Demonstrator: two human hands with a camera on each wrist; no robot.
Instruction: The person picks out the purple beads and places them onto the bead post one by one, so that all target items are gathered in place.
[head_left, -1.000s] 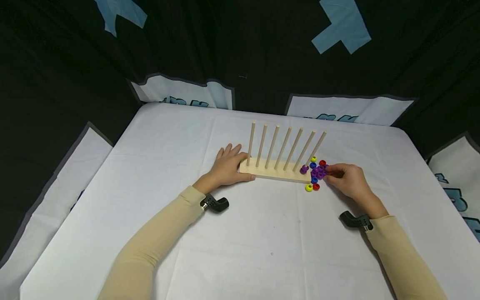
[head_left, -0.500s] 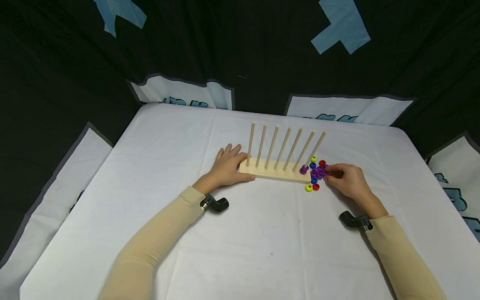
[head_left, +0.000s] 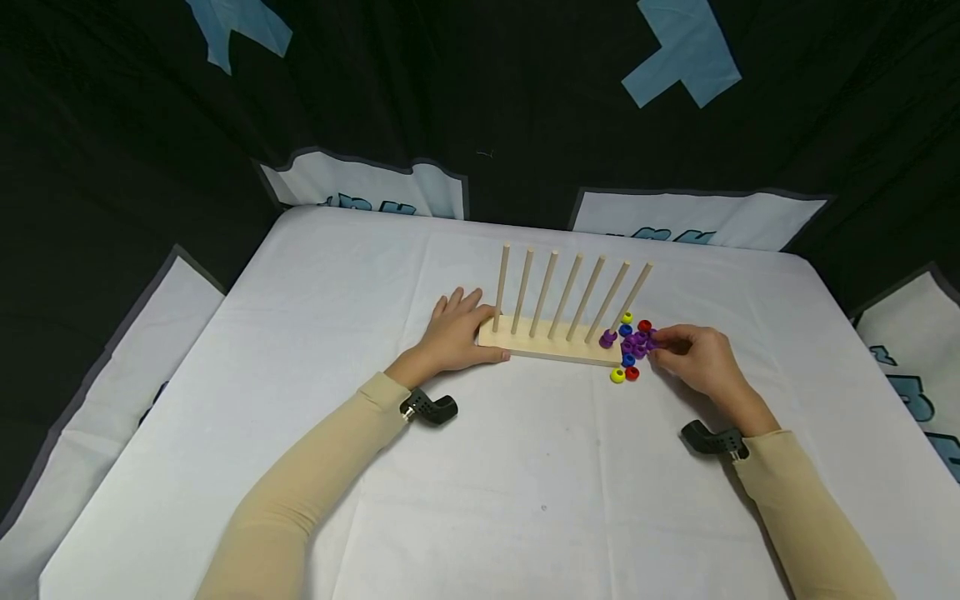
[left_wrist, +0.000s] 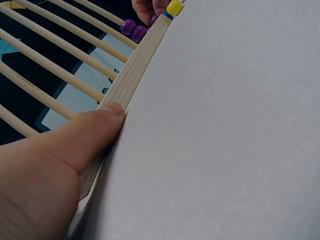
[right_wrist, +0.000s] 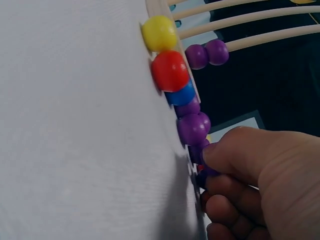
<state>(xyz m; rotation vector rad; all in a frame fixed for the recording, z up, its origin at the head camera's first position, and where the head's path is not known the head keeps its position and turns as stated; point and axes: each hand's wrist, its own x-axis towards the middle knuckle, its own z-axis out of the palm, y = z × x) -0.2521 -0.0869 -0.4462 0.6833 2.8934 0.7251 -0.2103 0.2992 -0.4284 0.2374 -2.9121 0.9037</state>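
Observation:
A pale wooden peg board (head_left: 543, 347) with a row of several upright pegs stands on the white table. My left hand (head_left: 450, 335) grips its left end, the thumb (left_wrist: 100, 125) pressed along the front edge and the other fingers spread behind. Two purple beads (right_wrist: 207, 54) are threaded at the foot of the rightmost peg. Beside the board's right end lies a tight cluster of loose purple beads (head_left: 640, 344). At its right side my right hand (head_left: 697, 357) pinches a purple bead (right_wrist: 210, 171) between thumb and forefinger, mostly hidden by the fingertips.
Around the purple cluster sit yellow (head_left: 617, 375), red (head_left: 632, 373) and blue beads (head_left: 628, 360), with more of these colours on its far side. A white cloth (head_left: 525, 483) covers the table. Dark curtains (head_left: 480, 100) hang behind it.
My right hand and wrist have shifted very slightly, still at the right side of the purple cluster. The left hand and the peg board have stayed put.

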